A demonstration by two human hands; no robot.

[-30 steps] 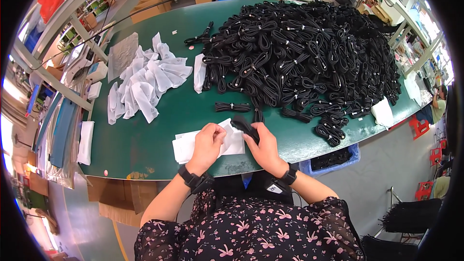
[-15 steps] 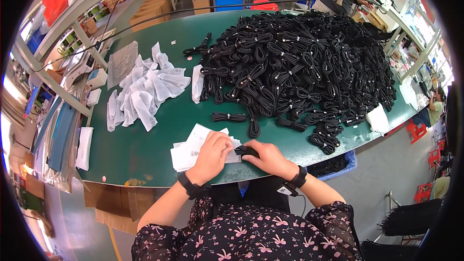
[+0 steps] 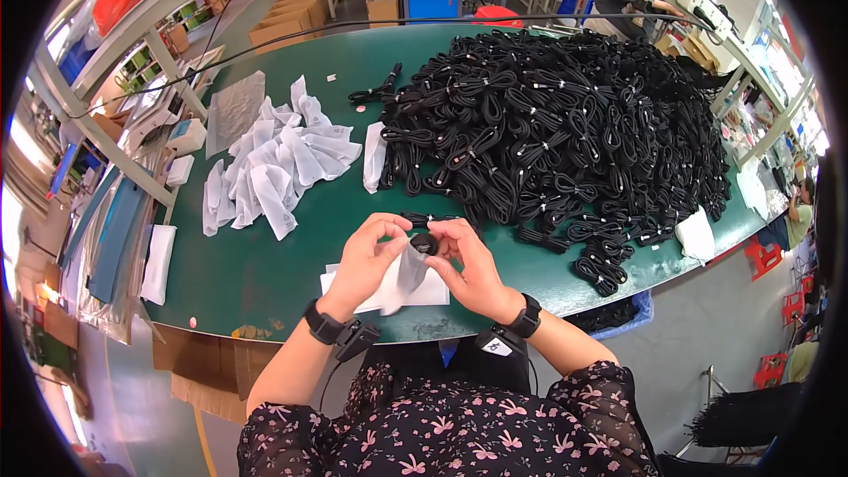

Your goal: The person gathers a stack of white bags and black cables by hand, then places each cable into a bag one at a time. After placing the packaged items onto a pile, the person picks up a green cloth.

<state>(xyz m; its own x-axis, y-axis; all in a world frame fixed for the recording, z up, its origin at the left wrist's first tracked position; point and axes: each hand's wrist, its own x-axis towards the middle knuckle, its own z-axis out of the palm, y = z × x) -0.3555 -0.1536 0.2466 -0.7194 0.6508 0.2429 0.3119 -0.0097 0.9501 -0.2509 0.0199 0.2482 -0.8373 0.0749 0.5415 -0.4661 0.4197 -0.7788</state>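
My left hand [image 3: 364, 263] is closed in a pinch on the edge of a small translucent white bag [image 3: 410, 274], held above the table's near edge. A coiled black cable [image 3: 424, 244] shows at the bag's upper end, partly inside it as far as I can see. My right hand [image 3: 474, 272] has its fingers closed around the cable and the bag's rim. Beneath the hands lies a stack of flat white bags [image 3: 431, 293], mostly covered. Just beyond my fingers, another tied black cable bundle [image 3: 422, 220] rests on the table.
A big heap of tied black cables [image 3: 565, 124] covers the right side of the green table [image 3: 221, 283]. Filled white bags [image 3: 274, 168] lie in a pile at left, beside a clear plastic sheet [image 3: 237, 113]. A blue-lined bin [image 3: 632, 314] stands below the right edge. Another person [image 3: 632, 0] works at back right.
Both hands have risen from the stack and come together. A white bag is now up between them, with the black cable at its mouth. The view has shifted slightly.
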